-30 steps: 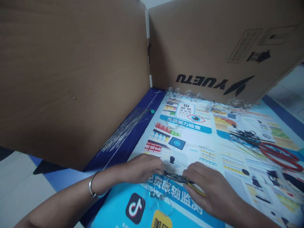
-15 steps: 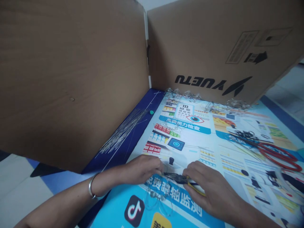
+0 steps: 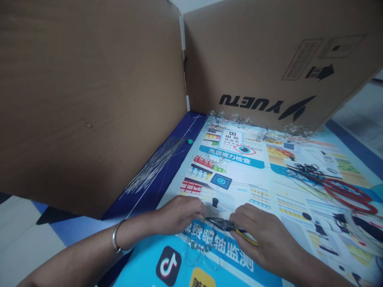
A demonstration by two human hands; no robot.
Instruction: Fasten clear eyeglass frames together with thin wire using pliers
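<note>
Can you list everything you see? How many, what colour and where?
Left cardboard panel: one, brown, left
Right cardboard panel: one, brown, back
Poster: one, mostly blue and white, middle
Thin wires: many, silvery, beside left panel
Small lump: one, green, past the wires
Tangled pieces: several, clear, mostly along back panel
Scissors: one pair, red-handled, right
Loops: several, black, by scissors
Beaded wire piece: one, silvery, front
Pliers: one, dark with yellow, front
Bangle: one, silver, left wrist
Left hand: one, bare, pinching beaded wire
Right hand: one, bare, gripping pliers

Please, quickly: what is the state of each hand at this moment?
Left hand: closed, seemingly pinching the wire piece; exact grip hidden.
Right hand: closed around the yellow-handled needle-nose pliers.
</note>
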